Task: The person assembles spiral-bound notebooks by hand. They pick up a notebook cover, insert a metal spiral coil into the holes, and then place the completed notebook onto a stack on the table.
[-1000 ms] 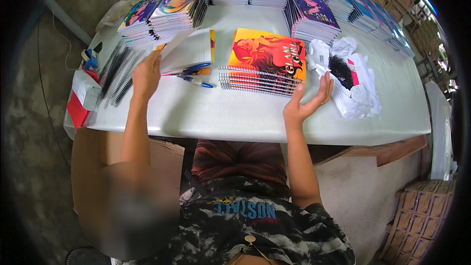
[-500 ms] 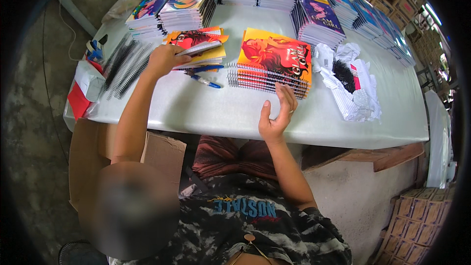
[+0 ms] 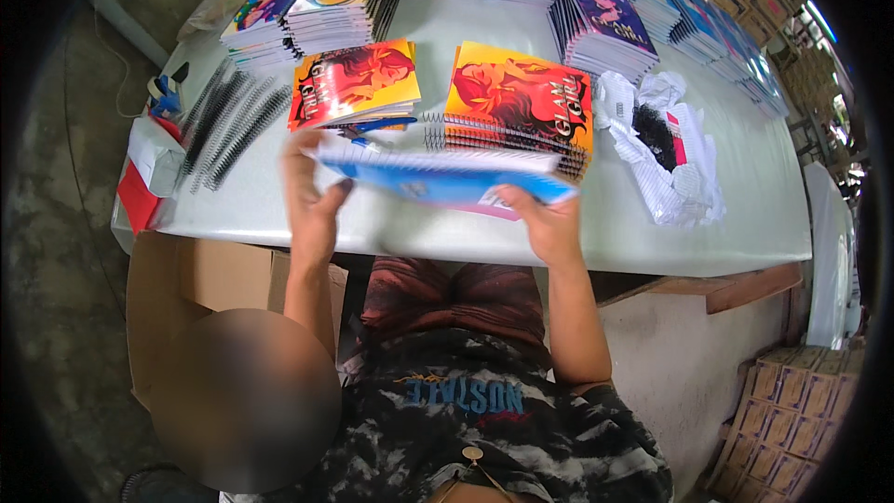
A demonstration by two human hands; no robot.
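A notebook with a blue cover side (image 3: 400, 179), smeared by motion, hangs tilted just above the near part of the table. My left hand (image 3: 313, 210) grips its left end and my right hand (image 3: 553, 228) pinches its right end, thumbs on the side turned to me. Behind my left hand lies a stack of red and yellow notebooks (image 3: 354, 84); no coil shows on them. To the right sits another stack of the same notebooks (image 3: 517, 93), with dark coils along its near edge. Pens (image 3: 386, 123) lie between the left stack and the held notebook.
Loose black spiral coils (image 3: 228, 126) lie at the left, by a tape roll (image 3: 163, 93). Crumpled white paper (image 3: 661, 154) with dark contents stands right. Tall stacks of notebooks (image 3: 340, 5) line the table's far side. A cardboard box (image 3: 228, 275) stands below the left edge.
My left hand has lifted a notebook off the left stack and brought it right and nearer to me. My right hand, open before, has taken hold of its other end.
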